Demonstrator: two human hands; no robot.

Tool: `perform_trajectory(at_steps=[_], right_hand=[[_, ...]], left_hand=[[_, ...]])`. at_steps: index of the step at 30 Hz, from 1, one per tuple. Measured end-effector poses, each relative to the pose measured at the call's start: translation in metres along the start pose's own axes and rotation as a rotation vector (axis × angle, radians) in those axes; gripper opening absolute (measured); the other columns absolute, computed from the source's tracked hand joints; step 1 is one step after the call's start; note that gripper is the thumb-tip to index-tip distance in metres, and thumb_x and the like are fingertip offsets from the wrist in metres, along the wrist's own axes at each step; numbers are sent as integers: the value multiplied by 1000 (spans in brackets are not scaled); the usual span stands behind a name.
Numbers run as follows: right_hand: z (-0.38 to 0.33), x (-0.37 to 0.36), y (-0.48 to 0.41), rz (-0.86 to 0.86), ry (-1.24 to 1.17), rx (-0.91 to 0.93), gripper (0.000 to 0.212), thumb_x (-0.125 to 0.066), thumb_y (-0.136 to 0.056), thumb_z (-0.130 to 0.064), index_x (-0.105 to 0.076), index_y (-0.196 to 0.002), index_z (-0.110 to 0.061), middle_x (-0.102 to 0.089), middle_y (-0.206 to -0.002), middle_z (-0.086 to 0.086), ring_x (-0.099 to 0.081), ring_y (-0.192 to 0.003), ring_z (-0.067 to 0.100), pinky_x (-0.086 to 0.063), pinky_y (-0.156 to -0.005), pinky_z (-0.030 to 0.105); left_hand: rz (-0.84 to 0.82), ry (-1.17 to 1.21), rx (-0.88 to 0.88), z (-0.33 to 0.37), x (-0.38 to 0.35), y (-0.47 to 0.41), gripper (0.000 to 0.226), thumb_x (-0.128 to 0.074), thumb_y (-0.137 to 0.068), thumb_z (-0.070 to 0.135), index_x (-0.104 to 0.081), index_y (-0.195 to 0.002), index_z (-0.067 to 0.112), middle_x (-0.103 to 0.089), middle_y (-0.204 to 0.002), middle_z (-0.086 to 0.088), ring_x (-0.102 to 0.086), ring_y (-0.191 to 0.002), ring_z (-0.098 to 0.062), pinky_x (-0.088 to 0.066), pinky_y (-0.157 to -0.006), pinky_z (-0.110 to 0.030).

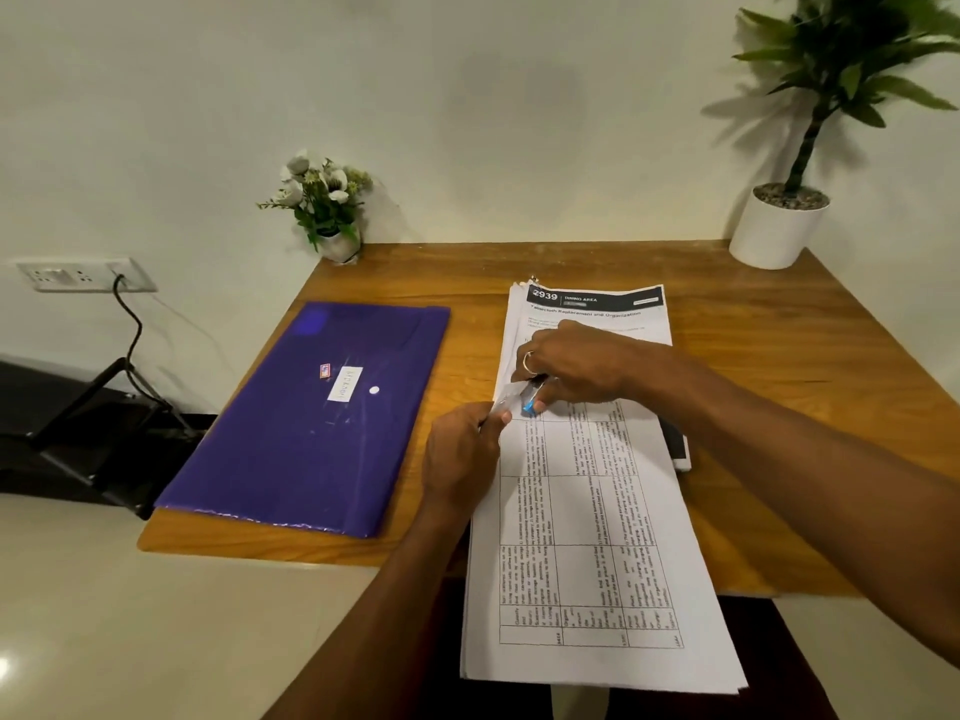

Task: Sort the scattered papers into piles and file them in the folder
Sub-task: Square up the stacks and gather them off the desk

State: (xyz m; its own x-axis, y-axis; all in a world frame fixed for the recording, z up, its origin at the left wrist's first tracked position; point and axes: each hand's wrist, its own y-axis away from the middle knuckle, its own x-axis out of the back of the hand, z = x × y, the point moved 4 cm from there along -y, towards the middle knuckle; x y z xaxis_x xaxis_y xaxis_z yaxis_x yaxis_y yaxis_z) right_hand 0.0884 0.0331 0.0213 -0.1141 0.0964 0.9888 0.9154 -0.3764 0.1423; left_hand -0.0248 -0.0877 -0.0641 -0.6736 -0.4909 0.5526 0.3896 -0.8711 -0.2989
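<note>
Folder (306, 423), purple and closed, lies flat on the left of the table (779, 366), a little apart from the papers (582, 537). My left hand (460, 459) pinches the stack's left edge. My right hand (571, 366), fingers curled, pinches a small blue-tipped thing (529, 407) at the sheets, which overhang the table's near edge. A potted plant (779, 231) stands far right.

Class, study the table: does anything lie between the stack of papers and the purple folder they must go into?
Nothing visible lies on the table between the paper stack and the purple folder; only the left hand, pinching the stack's edge, is there. The folder looks closed, though.
</note>
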Motion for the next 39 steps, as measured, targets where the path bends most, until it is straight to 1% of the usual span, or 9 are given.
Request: perform_trajectory(at_steps=[5,12,15,19,22,28,31,36,39], right_hand=[[4,-6,3,89,29,24,27,-62,-97,-42,-72,-98,-17,-62,-90,-6,-50,-84,12,-32,-77,32],[12,-5,24,138,-137,-109,50,-72,-91,-40,-64,-137,-22,-69,-120,-1,-58,-104,16,-51,-88,39],[35,-15,61,346,-255,-321,50,-73,-91,-37,-62,-138,-25,-66,-128,-1,-57,-108,16,-51,-88,36],[73,-63,131,664,-370,-877,42,-68,-96,-38,-66,-129,-13,-67,-117,8,-60,-99,20,-55,-76,38],[86,-88,161,715,-286,-1099,41,-67,-96,-38,-68,-122,-6,-68,-113,15,-62,-101,31,-54,-80,43],[97,-95,168,746,-222,-1303,35,-63,-98,-31,-67,-115,0,-62,-118,19,-57,-109,36,-50,-91,48],[104,-101,173,741,-193,-1373,30,-60,-98,-22,-65,-121,-3,-57,-126,19,-52,-116,37,-45,-98,51],[102,-98,175,722,-203,-1446,51,-64,-93,-16,-51,-142,-11,-48,-139,19,-43,-127,38,-33,-106,51],[79,-81,172,920,-207,-1230,46,-63,-96,-16,-54,-141,-16,-48,-143,15,-40,-133,35,-30,-108,51]], left_hand=[[-14,-14,2,-5,-1,-1,32,-58,-103,36,-62,-75,21,-54,-62,11,-45,-54,-6,-38,-51,-16],[-42,39,58,0,1,2,26,-58,-103,35,-73,-106,14,-66,-90,14,-60,-70,6,-47,-60,-8],[-46,130,62,3,4,3,27,-59,-103,32,-70,-120,14,-68,-106,14,-66,-84,4,-50,-66,-5],[-36,161,61,4,5,3,29,-60,-102,30,-68,-125,15,-69,-115,12,-66,-89,4,-51,-71,-4],[-41,141,74,5,5,2,30,-59,-103,31,-67,-127,15,-69,-119,11,-67,-96,-3,-52,-71,-6],[-21,139,74,10,8,5,27,-60,-103,29,-68,-125,17,-65,-111,20,-63,-88,9,-48,-68,-2],[-11,150,73,12,9,6,24,-60,-103,26,-69,-123,17,-65,-107,23,-65,-88,14,-48,-67,-2],[-17,147,57,13,9,6,24,-57,-104,25,-69,-122,15,-68,-109,18,-61,-89,23,-48,-66,-3],[5,168,56,14,12,8,19,-57,-104,27,-71,-112,18,-71,-96,21,-68,-85,10,-52,-62,-10]])
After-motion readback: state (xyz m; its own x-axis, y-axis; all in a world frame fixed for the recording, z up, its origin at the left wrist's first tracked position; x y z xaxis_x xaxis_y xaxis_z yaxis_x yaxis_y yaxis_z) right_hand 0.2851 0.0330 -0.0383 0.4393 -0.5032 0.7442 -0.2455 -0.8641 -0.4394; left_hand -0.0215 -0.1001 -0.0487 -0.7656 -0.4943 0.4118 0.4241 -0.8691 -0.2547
